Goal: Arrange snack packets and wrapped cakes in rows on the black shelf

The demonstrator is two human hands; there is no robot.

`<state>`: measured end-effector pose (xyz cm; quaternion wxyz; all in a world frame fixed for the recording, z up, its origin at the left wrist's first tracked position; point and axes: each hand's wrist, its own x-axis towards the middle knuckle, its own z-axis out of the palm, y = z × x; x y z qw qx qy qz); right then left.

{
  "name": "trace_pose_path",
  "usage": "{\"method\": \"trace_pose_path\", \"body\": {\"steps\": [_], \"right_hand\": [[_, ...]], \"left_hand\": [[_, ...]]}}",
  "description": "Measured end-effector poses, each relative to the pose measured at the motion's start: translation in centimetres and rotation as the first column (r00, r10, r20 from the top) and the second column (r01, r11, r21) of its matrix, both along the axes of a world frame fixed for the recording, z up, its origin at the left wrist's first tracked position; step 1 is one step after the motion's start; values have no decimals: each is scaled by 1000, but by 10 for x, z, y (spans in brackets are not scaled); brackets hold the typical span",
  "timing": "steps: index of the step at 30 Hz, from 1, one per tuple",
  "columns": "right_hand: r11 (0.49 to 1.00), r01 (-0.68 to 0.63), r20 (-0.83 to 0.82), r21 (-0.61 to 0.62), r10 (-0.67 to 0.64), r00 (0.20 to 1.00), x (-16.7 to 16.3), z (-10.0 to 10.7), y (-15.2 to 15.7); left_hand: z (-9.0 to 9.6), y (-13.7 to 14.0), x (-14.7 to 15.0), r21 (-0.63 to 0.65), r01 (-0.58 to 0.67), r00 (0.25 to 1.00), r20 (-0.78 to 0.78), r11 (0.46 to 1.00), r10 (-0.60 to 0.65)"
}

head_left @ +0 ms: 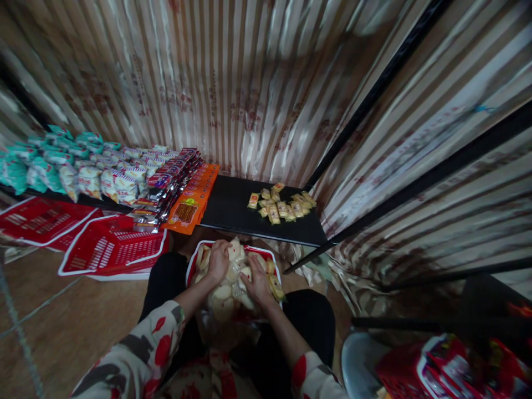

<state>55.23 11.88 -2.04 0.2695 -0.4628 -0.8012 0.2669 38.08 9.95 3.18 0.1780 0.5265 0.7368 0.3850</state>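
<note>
A red basket with a white rim (272, 252) stands between my knees, full of clear-wrapped pale round crackers (222, 293). My left hand (218, 261) is in the basket's left side, its fingers curled against a wrapped cracker (236, 250) near the far rim. Its fingertips are partly hidden. On the right, my right hand (255, 281) rests on the wrapped crackers with thumb and fingers apart. Yellow packets (274, 285) lie along the basket's right side, beside my right hand.
A low black shelf (233, 202) bears small yellow packets (285, 209), orange packs (193, 202), dark shiny packs (174, 177), white snack bags (124, 183) and teal bags (45, 172). Red baskets (114, 246) lie at left. Black poles (374, 221) and a striped curtain (233, 83) border the shelf.
</note>
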Motion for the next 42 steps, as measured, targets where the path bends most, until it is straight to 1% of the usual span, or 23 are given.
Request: {"method": "trace_pose_path", "body": {"steps": [2,4,5,6,7,8,9,10,11,12,13,14,15,17,20,22,26,28,31,33,35,37,42], "right_hand": [[1000,10,-44,-2,-10,999,-2,9,-1],[999,36,-127,-21,-38,991,-6,24,-2],[997,54,-189,-59,-65,980,-9,34,-2],[989,69,-266,-132,-103,959,-12,44,-2],[968,68,-353,-243,-154,923,-16,54,-2],[923,45,-442,-382,-226,868,-18,64,-2],[854,-8,-516,-519,-306,800,-21,73,-2],[770,-89,-567,-632,-381,730,-22,81,-2],[685,-176,-597,-707,-445,668,-21,88,-1],[615,-251,-612,-748,-491,620,-20,93,-1],[569,-301,-619,-765,-521,588,-17,97,-1],[544,-325,-620,-773,-544,565,-14,100,-1],[535,-326,-617,-779,-565,548,-10,101,-2],[537,-305,-610,-787,-601,516,-3,102,-5],[542,-327,-630,-774,-612,478,2,102,-11],[544,-339,-639,-768,-607,472,0,104,-15],[547,-296,-620,-783,-645,448,-14,111,-17],[551,-292,-622,-781,-653,432,-23,114,-15],[551,-290,-621,-783,-664,416,-35,117,-9],[546,-295,-620,-784,-666,416,-42,117,-4],[545,-299,-619,-784,-648,443,-45,115,2],[562,-277,-617,-779,-614,491,-45,114,11],[673,-150,-567,-725,-458,685,-43,115,46]], "left_hand": [[14,-4,-1,66,10,1000,-8,998,-10],[28,-10,0,150,84,996,-48,985,-78],[35,-13,1,188,145,988,-84,971,-131],[40,-17,2,221,216,973,-129,951,-191],[44,-21,4,239,293,950,-180,926,-254],[46,-25,6,242,368,920,-232,898,-315],[47,-29,9,238,435,886,-284,868,-366],[46,-34,11,230,491,851,-333,840,-407],[45,-38,13,219,539,815,-379,814,-438],[43,-42,15,206,573,784,-418,793,-458],[41,-46,15,197,596,761,-450,778,-468],[40,-50,16,193,608,745,-474,770,-470],[40,-53,15,191,614,735,-492,766,-467],[42,-58,13,200,602,737,-513,773,-441],[49,-61,9,270,523,793,-502,809,-345],[53,-59,6,345,437,852,-454,831,-260],[58,-50,4,463,274,941,-310,843,-136],[60,-45,6,448,192,967,-240,873,-90],[62,-37,11,328,58,994,-107,943,-24],[62,-29,12,246,-19,1000,0,969,20],[61,-19,11,199,-78,994,87,977,61],[58,-9,7,183,-110,987,139,977,85],[57,19,-9,188,-90,975,216,978,48]]}}
